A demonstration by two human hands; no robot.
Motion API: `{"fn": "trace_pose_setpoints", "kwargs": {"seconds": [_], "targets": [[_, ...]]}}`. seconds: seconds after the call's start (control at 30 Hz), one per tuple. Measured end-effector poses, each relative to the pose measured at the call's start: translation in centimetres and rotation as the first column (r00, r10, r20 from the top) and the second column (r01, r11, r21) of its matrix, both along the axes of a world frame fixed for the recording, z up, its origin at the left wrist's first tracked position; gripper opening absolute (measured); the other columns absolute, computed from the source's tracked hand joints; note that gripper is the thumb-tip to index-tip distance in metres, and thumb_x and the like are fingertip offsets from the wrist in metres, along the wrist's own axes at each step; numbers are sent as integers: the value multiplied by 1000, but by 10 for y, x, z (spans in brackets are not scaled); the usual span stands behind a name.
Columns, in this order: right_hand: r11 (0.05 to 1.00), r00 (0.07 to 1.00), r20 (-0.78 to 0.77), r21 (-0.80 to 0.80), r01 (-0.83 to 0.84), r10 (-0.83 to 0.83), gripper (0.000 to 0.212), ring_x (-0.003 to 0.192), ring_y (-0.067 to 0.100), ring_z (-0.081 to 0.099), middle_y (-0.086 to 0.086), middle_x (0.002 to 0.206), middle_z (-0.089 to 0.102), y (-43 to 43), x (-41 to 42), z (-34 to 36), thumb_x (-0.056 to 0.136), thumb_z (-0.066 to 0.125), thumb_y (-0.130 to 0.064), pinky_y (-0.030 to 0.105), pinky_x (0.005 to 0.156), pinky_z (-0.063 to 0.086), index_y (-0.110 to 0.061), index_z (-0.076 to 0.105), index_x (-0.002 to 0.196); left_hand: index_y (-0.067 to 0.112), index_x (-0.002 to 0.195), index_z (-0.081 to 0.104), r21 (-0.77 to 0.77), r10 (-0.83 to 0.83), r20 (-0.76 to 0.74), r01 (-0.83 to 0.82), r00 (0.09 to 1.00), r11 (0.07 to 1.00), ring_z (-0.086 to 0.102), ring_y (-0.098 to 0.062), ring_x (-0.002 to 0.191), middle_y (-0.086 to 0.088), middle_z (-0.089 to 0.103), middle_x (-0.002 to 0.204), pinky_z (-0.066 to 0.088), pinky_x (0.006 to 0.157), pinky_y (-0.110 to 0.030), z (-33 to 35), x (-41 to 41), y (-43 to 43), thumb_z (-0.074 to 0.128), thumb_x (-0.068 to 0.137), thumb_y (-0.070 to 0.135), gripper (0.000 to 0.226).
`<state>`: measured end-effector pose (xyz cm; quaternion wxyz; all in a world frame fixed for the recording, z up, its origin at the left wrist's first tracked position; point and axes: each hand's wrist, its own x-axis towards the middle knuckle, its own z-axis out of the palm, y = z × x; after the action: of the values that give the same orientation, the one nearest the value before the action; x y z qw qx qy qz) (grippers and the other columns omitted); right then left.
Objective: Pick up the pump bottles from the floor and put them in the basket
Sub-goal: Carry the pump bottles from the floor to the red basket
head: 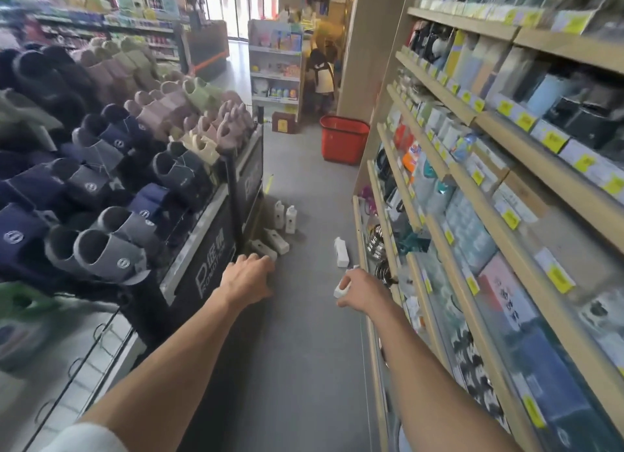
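Floor (304,350) run is long: slipper rack (209,222) on the left, red basket (344,137) well apart at the aisle's far end, pump bottles (285,215) clustered at the rack's foot. Left hand (250,276) covers a fallen bottle (265,250); can't tell whether it grips. Right hand (359,291) fingers (351,276) pinch a white bottle (339,291). Suggest wrapping the body, not the pump, before lifting.

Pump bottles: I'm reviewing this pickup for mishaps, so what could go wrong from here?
The red basket stands far down the aisle, so the white bottle held in the right hand might slip on the way. The left hand reaches by the lying bottles and could knock the two upright bottles beside them.
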<state>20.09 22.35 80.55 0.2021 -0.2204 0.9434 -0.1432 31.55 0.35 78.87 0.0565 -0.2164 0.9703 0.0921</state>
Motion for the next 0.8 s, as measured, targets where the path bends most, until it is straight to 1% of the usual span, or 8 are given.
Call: {"fn": "trace_pose_setpoints", "kwargs": {"seconds": [0.17, 0.23, 0.33, 0.4, 0.47, 0.53, 0.7, 0.8], "targets": [[1000, 1000, 24, -6, 4, -4, 35, 106, 25, 63, 1, 117, 68, -28, -74, -5, 80, 80, -26, 32, 84, 48, -24, 65, 112, 26, 134, 50, 4, -4, 35, 4, 999, 1000, 48, -29, 121, -5, 54, 127, 44, 96, -40, -8, -68, -22, 72, 83, 35, 56], [1000, 1000, 20, -4, -10, 10, 35, 107, 25, 63, 1, 117, 68, -39, -104, -8, 80, 81, -26, 33, 85, 48, -24, 65, 111, 26, 133, 51, 3, 7, 8, -7, 1000, 1000, 48, -28, 121, -4, 54, 126, 44, 96, -40, -11, -97, -29, 71, 84, 31, 53], [999, 999, 18, -2, -34, 34, 36, 109, 25, 63, 1, 118, 69, -55, -149, -9, 79, 82, -26, 35, 94, 49, -25, 66, 111, 27, 130, 53, -9, 38, -67, -39, 997, 999, 50, -28, 119, -2, 55, 123, 45, 94, -39, -13, -138, -39, 68, 87, 29, 45], [999, 998, 26, 4, -51, 51, 35, 106, 24, 64, 1, 117, 69, -65, -177, -10, 78, 81, -25, 37, 95, 50, -26, 66, 110, 27, 129, 53, -3, 53, -67, -53, 996, 999, 51, -28, 118, -2, 55, 122, 46, 94, -40, -11, -163, -45, 68, 88, 30, 44], [998, 998, 27, 9, -61, 61, 34, 105, 25, 63, 0, 116, 68, -75, -203, -10, 78, 79, -26, 37, 93, 52, -27, 65, 109, 27, 129, 53, -2, 63, -59, -64, 996, 998, 51, -27, 118, -2, 55, 122, 46, 94, -40, -8, -186, -52, 70, 87, 34, 45], [998, 997, 26, 2, -69, 69, 37, 106, 27, 63, 0, 115, 67, -85, -228, -9, 79, 79, -28, 35, 90, 51, -28, 63, 113, 27, 128, 53, -5, 78, -55, -78, 995, 997, 51, -27, 117, -2, 55, 121, 46, 94, -39, -4, -210, -61, 70, 87, 36, 45], [993, 993, 18, 8, -115, 115, 41, 102, 25, 62, 3, 116, 69, -116, -286, -11, 82, 79, -28, 29, 78, 43, -27, 61, 118, 26, 126, 54, 26, 121, -31, -120, 992, 992, 50, -28, 115, -2, 55, 121, 44, 93, -41, -3, -260, -86, 65, 88, 33, 40], [990, 990, 24, 20, -138, 138, 43, 107, 25, 64, 1, 116, 70, -141, -316, -12, 82, 77, -28, 28, 78, 43, -29, 60, 121, 26, 127, 53, 39, 147, -14, -147, 989, 988, 50, -28, 116, -2, 55, 121, 44, 94, -41, -6, -285, -105, 65, 87, 34, 42]]}}
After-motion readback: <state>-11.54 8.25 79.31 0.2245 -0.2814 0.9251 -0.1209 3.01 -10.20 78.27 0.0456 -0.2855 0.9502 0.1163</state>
